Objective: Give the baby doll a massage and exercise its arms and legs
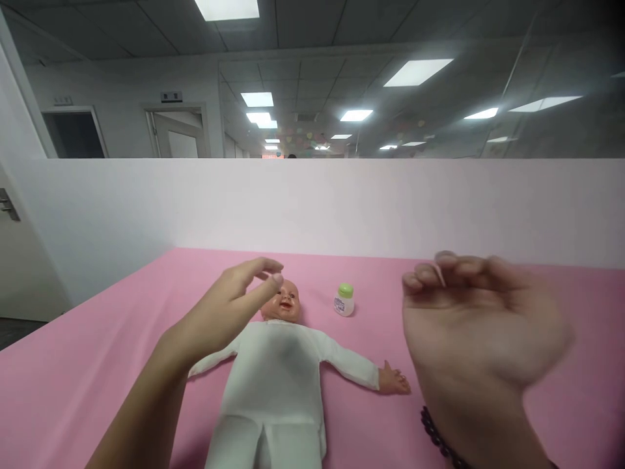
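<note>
While our left hand [239, 290], thumb apart from loosely bent fingers, overlaps the head of the doll [278, 374] in view (contact: cannot tell), our right hand [481, 319], blurred, shows its palm, fingers half-curled. We record: doll face-up on pink cover [141, 293]; green-capped bottle [344, 302] near its head.

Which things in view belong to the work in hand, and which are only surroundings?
Probably in the work:
baby doll, near the left hand
green-capped bottle, standing upright

Surroundings:
pink cover under the doll
dark bead bracelet, worn
door handle
ceiling light
</note>
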Demonstrator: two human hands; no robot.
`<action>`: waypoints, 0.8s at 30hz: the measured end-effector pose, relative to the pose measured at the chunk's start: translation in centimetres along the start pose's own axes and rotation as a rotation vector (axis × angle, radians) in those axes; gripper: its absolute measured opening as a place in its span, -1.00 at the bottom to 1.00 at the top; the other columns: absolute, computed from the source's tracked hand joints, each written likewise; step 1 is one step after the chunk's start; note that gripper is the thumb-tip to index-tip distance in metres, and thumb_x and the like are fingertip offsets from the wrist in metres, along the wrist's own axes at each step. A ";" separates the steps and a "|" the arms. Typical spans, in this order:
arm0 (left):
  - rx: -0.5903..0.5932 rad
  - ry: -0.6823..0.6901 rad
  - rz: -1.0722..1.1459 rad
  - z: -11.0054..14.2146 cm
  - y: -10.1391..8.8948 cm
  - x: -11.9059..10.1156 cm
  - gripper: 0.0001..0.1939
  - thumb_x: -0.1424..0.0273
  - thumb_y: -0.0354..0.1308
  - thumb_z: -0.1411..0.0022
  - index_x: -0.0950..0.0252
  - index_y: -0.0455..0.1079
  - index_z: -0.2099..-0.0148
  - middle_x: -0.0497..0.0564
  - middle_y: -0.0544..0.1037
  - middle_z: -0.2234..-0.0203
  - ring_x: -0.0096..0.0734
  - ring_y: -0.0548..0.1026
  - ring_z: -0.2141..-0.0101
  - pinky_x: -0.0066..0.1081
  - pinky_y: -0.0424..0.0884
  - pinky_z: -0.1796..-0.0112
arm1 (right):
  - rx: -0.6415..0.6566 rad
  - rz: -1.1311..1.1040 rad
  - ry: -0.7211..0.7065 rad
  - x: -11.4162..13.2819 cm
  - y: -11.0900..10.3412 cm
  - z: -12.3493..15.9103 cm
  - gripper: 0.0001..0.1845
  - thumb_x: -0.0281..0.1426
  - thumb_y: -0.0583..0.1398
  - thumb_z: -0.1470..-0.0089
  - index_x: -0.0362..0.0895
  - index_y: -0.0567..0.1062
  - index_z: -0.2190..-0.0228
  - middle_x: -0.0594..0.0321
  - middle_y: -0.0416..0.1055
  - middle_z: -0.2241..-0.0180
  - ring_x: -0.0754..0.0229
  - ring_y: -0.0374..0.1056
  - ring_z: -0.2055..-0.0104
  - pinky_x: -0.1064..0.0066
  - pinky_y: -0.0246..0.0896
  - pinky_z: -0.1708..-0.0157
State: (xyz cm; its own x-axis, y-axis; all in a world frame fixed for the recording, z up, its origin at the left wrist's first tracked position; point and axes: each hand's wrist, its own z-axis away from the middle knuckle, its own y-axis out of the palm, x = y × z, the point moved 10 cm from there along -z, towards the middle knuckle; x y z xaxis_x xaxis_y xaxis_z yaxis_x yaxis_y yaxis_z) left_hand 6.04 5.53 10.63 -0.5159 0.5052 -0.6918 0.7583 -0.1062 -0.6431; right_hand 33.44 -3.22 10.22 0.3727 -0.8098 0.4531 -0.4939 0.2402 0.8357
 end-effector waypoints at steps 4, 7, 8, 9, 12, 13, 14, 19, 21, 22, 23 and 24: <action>0.303 -0.243 -0.511 0.0 2.5 5.9 -0.40 -0.13 -0.05 -0.21 0.04 0.41 -0.14 0.12 0.53 -0.05 0.21 0.42 -0.07 0.09 0.35 0.01 | -0.062 0.041 0.059 -2.1 -0.4 -1.3 -0.89 -0.43 0.08 0.03 -0.13 0.35 0.55 0.24 0.23 0.39 0.33 0.20 0.46 0.48 0.20 0.52; 0.443 -0.349 -0.583 0.7 3.3 8.2 -0.39 -0.14 -0.01 -0.14 -0.01 0.42 -0.13 0.12 0.57 0.01 0.24 0.47 -0.01 0.08 0.39 0.10 | -0.075 0.049 0.080 -2.7 -0.5 -1.5 -0.91 -0.43 0.09 0.05 -0.14 0.34 0.55 0.25 0.24 0.39 0.34 0.20 0.47 0.48 0.20 0.51; 0.445 -0.349 -0.558 0.7 3.4 8.3 -0.37 -0.16 -0.01 -0.13 -0.02 0.40 -0.15 0.10 0.56 -0.02 0.22 0.47 -0.02 0.04 0.40 0.11 | -0.074 0.056 0.086 -2.8 -0.5 -1.5 -0.92 -0.43 0.09 0.06 -0.15 0.34 0.55 0.25 0.24 0.39 0.34 0.20 0.48 0.48 0.19 0.51; 0.430 -0.338 -0.543 0.4 3.3 8.2 -0.34 -0.17 -0.03 -0.13 -0.01 0.39 -0.17 0.10 0.53 -0.06 0.20 0.46 -0.05 0.02 0.41 0.10 | -0.074 0.064 0.091 -3.0 -0.5 -1.4 -0.92 -0.43 0.10 0.06 -0.15 0.34 0.55 0.26 0.24 0.40 0.34 0.20 0.48 0.48 0.18 0.51; 0.382 -0.327 -0.552 -0.6 3.2 8.3 -0.24 -0.21 -0.03 -0.10 0.08 0.36 -0.21 0.15 0.43 -0.18 0.23 0.39 -0.13 -0.01 0.39 0.04 | -0.085 0.082 0.123 -4.0 -0.6 -1.4 -0.95 -0.45 0.12 0.09 -0.16 0.36 0.54 0.27 0.27 0.40 0.35 0.21 0.48 0.49 0.17 0.50; 0.375 -0.323 -0.548 -1.0 3.4 8.6 -0.19 -0.23 -0.03 -0.09 0.10 0.33 -0.25 0.16 0.37 -0.23 0.24 0.36 -0.16 -0.01 0.37 0.00 | -0.087 0.090 0.143 -4.6 -0.7 -1.5 -0.95 -0.45 0.13 0.09 -0.17 0.37 0.53 0.28 0.28 0.41 0.35 0.21 0.48 0.49 0.17 0.50; 0.367 -0.316 -0.526 -1.5 3.6 8.9 -0.14 -0.25 -0.03 -0.07 0.11 0.26 -0.29 0.16 0.30 -0.27 0.24 0.32 -0.20 0.00 0.34 -0.04 | -0.087 0.100 0.165 -5.3 -0.8 -1.6 -0.96 -0.44 0.14 0.09 -0.17 0.38 0.53 0.29 0.29 0.41 0.35 0.21 0.48 0.49 0.16 0.50; 0.172 -0.261 -0.141 -5.2 5.2 11.5 0.00 -0.29 -0.05 -0.11 0.14 -0.08 -0.43 0.18 -0.02 -0.40 0.15 0.08 -0.33 0.02 0.09 -0.23 | -0.069 0.204 0.273 -9.3 -1.8 -2.3 -0.87 -0.39 0.22 0.14 -0.16 0.41 0.44 0.33 0.33 0.38 0.34 0.25 0.42 0.48 0.20 0.43; -0.008 -0.238 0.062 -6.7 5.3 13.0 -0.02 -0.24 0.01 -0.13 0.18 -0.04 -0.42 0.22 0.00 -0.40 0.11 0.01 -0.36 -0.01 -0.01 -0.27 | -0.062 0.263 0.300 -10.8 -2.4 -2.5 -0.80 -0.36 0.24 0.16 -0.14 0.42 0.39 0.32 0.36 0.34 0.32 0.29 0.36 0.46 0.22 0.37; -0.074 -0.213 0.149 -7.2 5.6 13.6 -0.04 -0.21 0.07 -0.13 0.20 -0.01 -0.41 0.23 0.02 -0.39 0.10 -0.01 -0.36 -0.02 -0.04 -0.29 | -0.058 0.295 0.310 -11.6 -2.7 -2.6 -0.76 -0.34 0.25 0.17 -0.13 0.43 0.36 0.32 0.37 0.31 0.30 0.30 0.32 0.45 0.23 0.34; -0.126 -0.182 0.228 -7.7 6.0 14.1 -0.06 -0.18 0.10 -0.13 0.22 0.02 -0.40 0.23 0.04 -0.38 0.10 -0.01 -0.36 -0.01 -0.04 -0.29 | -0.054 0.330 0.316 -12.4 -3.1 -2.7 -0.72 -0.32 0.25 0.18 -0.12 0.43 0.33 0.31 0.38 0.28 0.28 0.31 0.28 0.43 0.24 0.31; -0.168 -0.159 0.297 -8.1 6.5 14.6 -0.09 -0.14 0.12 -0.16 0.24 0.02 -0.39 0.24 0.04 -0.38 0.09 0.00 -0.36 -0.01 -0.03 -0.29 | -0.047 0.368 0.318 -13.2 -3.5 -2.9 -0.68 -0.30 0.26 0.20 -0.11 0.43 0.30 0.30 0.38 0.25 0.26 0.32 0.23 0.42 0.25 0.27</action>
State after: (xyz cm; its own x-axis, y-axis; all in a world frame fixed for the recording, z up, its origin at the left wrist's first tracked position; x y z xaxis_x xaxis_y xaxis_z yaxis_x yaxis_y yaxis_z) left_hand 6.63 19.17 -1.02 -0.3093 0.3326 -0.8909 0.9321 -0.0794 -0.3533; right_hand 32.51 8.19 2.23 0.4047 -0.4647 0.7876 -0.6049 0.5099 0.6117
